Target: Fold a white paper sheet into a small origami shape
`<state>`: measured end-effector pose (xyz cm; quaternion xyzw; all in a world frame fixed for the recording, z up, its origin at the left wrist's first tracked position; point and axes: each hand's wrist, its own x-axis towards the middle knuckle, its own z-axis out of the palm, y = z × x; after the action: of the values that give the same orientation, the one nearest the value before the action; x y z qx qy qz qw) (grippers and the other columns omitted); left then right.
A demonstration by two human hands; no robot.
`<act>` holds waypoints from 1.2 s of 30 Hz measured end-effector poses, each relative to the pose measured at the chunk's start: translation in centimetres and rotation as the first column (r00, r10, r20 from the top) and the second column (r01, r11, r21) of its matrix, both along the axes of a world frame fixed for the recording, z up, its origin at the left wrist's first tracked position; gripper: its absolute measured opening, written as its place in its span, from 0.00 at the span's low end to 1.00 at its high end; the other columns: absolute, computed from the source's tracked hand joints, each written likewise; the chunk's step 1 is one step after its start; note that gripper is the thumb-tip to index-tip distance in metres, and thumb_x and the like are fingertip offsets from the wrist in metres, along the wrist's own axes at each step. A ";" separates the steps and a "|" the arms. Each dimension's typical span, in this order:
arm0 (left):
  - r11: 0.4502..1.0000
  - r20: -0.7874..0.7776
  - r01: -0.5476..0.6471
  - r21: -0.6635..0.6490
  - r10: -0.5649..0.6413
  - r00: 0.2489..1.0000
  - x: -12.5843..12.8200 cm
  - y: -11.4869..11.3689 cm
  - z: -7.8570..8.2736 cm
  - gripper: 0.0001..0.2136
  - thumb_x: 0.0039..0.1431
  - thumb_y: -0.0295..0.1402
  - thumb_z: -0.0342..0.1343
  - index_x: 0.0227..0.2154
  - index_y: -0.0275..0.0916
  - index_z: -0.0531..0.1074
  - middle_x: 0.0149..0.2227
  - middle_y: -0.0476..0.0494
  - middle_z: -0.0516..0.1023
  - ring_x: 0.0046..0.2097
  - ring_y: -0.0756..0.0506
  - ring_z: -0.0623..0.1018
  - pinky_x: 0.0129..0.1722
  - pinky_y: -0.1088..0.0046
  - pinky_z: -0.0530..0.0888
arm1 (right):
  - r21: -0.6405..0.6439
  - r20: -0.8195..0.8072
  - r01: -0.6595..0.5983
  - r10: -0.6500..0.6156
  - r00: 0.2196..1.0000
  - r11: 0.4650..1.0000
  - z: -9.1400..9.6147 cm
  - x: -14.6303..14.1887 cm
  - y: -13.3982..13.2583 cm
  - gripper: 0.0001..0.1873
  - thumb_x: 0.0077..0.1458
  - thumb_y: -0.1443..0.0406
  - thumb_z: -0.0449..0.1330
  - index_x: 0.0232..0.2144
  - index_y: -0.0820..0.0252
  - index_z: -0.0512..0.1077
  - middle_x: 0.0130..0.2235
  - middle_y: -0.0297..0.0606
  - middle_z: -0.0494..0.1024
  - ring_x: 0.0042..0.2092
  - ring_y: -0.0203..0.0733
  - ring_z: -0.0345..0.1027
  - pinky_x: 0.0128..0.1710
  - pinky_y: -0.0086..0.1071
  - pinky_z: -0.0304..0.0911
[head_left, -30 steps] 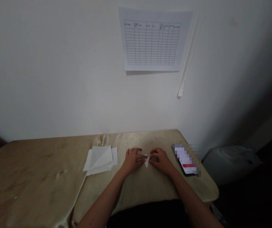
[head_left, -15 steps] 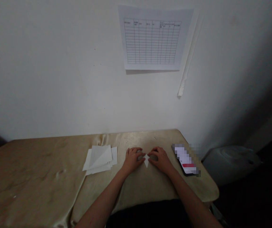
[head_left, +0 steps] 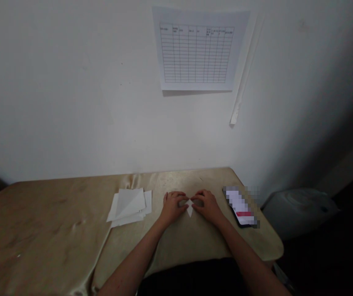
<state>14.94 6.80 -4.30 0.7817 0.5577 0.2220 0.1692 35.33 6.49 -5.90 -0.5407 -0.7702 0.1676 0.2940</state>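
- Ahead of you, a white wall (head_left: 56, 102) with small dark specks.
- On it, a form (head_left: 198, 55) printed with a grid.
- Just right of the form, a slanting white strip (head_left: 245, 78).
- To your right, a lit phone (head_left: 239, 204), partly pixelated, on gold cloth (head_left: 53, 230).
- Beyond the cloth's right edge, a pale container (head_left: 298, 213).

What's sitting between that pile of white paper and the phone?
In the head view, the left hand, a small pointed piece of white paper and the right hand lie between the pile and the phone.

A draped table (head_left: 59, 222), white wall (head_left: 71, 102) and printed form (head_left: 198, 55) show a plain room.
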 end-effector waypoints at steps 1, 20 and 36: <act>1.000 0.004 0.000 0.004 0.000 1.000 0.0 0.0 0.0 0.14 0.55 0.33 0.65 0.45 0.51 0.80 0.55 0.49 0.78 0.60 0.38 0.70 0.65 0.48 0.55 | -0.001 0.000 0.002 -0.002 1.000 1.000 0.0 0.0 0.0 0.14 0.53 0.63 0.67 0.44 0.47 0.80 0.49 0.38 0.73 0.54 0.48 0.64 0.58 0.43 0.57; 0.998 0.032 0.031 0.059 -0.033 0.999 -0.3 0.1 -0.2 0.14 0.53 0.31 0.66 0.42 0.51 0.80 0.52 0.49 0.78 0.59 0.39 0.70 0.63 0.53 0.59 | 0.113 -0.080 -0.061 0.070 0.994 0.992 -0.3 -0.4 -0.2 0.09 0.53 0.70 0.65 0.37 0.54 0.80 0.45 0.39 0.75 0.51 0.46 0.66 0.55 0.41 0.59; 0.996 -0.031 0.049 0.075 -0.047 0.998 -0.6 0.0 -0.4 0.10 0.54 0.32 0.66 0.39 0.51 0.82 0.54 0.48 0.78 0.59 0.38 0.71 0.63 0.51 0.61 | 0.184 -0.014 -0.096 0.100 0.995 0.978 -0.6 -0.5 -0.1 0.05 0.55 0.70 0.65 0.34 0.55 0.78 0.43 0.39 0.75 0.49 0.45 0.66 0.52 0.40 0.60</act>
<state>14.34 6.76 -4.74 0.8038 0.5325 0.2275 0.1365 34.78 6.37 -6.53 -0.4708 -0.8045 0.1169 0.3428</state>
